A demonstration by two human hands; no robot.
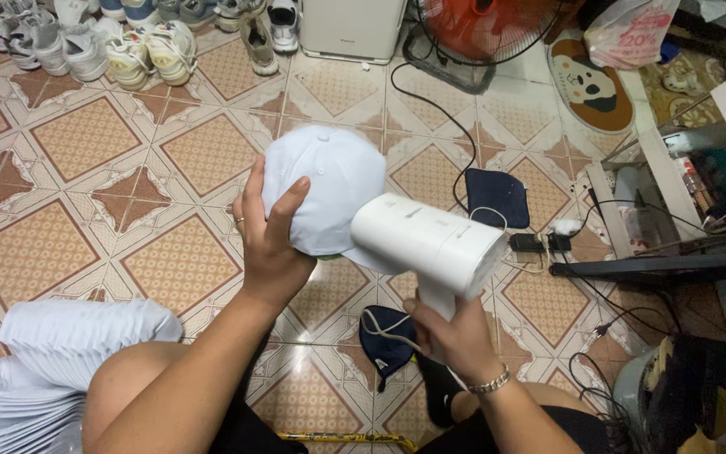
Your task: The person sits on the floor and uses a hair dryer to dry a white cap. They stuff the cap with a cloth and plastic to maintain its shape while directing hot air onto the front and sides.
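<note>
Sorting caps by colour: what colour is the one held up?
White, held in the left hand; the cap shows best in the head view.

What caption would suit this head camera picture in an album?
Left hand holds a white cap up against the white handheld steamer gripped by the right hand, above a tiled floor.

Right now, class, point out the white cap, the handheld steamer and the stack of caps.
white cap (pixel 329 172), head view, crown
handheld steamer (pixel 430 244), head view, body
stack of caps (pixel 52 353), head view, top
</note>
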